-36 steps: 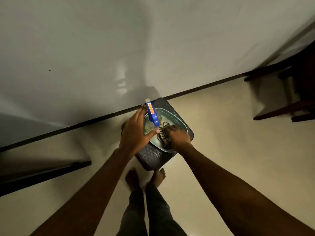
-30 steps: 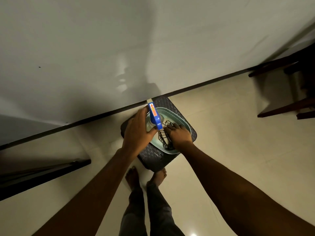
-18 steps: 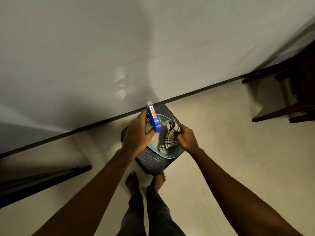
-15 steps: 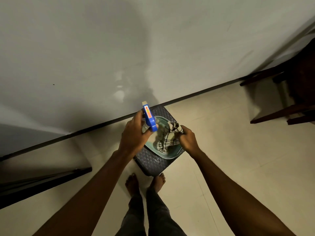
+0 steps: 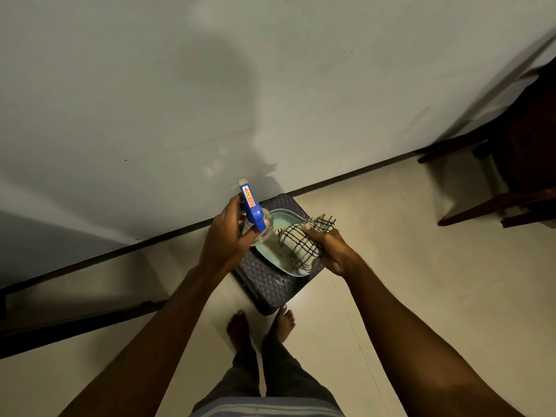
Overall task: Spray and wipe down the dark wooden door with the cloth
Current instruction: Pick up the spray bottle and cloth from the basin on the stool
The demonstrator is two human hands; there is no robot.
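Observation:
My left hand (image 5: 228,236) grips a clear spray bottle with a blue trigger head (image 5: 252,206), held upright above the left side of a pale green tray (image 5: 285,216). My right hand (image 5: 329,249) holds a white cloth with black checks (image 5: 301,239), lifted just above the tray. The tray sits on a dark woven stool (image 5: 270,284) close to the wall. A dark wooden surface (image 5: 529,139) shows at the right edge; I cannot tell whether it is the door.
A pale wall (image 5: 210,100) with a dark skirting strip (image 5: 120,251) runs behind the stool. Dark wooden furniture legs (image 5: 493,206) stand at the right. A dark bar (image 5: 75,323) lies low at the left. My bare feet (image 5: 258,326) stand on the cream tiled floor.
Both hands have risen from the tray: my left hand lifted the spray bottle and my right hand picked the checked cloth out of the tray and drew it rightwards.

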